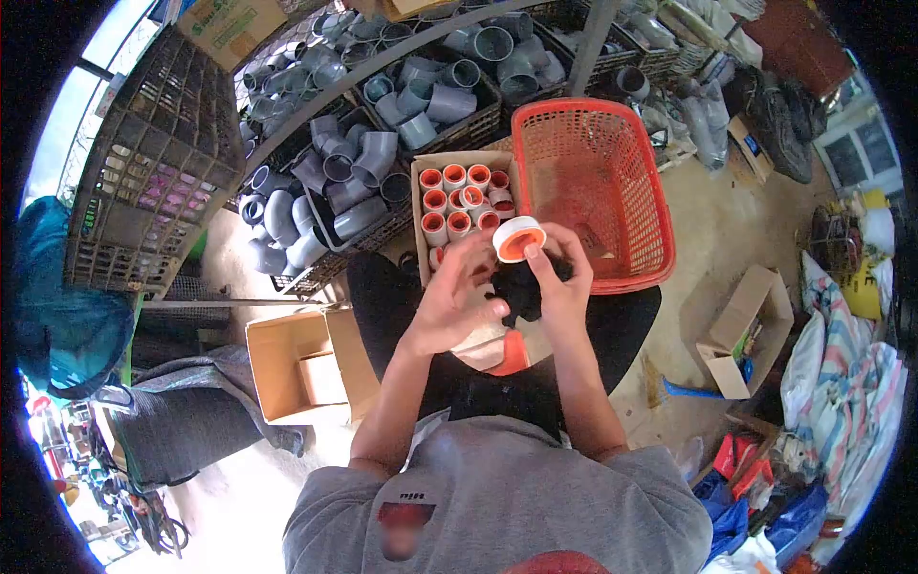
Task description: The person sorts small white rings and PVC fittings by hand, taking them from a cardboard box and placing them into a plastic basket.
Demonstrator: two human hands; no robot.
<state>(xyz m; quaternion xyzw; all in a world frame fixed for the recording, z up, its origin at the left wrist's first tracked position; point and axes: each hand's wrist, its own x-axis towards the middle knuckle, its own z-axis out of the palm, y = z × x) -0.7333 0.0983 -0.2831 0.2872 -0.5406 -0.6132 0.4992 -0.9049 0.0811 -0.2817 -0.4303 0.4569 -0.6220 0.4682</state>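
Between the thumb and fingers of my right hand (562, 273) is a white pipe fitting (519, 222) with an orange inside, tilted so its round mouth faces up toward me. My left hand (454, 292) is just left of it, thumb and fingers apart; whether its fingertips touch the fitting is hard to tell. Right beyond my hands stands a cardboard box (418, 196) holding several upright white fittings with orange insides. Below my hands, in my lap, lies a partly hidden pale and orange item (513, 354).
A red plastic basket (660, 206) stands beside the box on the right. Black crates (359, 230) full of grey pipe elbows (378, 158) line the far side. An open carton (287, 368) is at my left, another carton (734, 330) on the floor at right.
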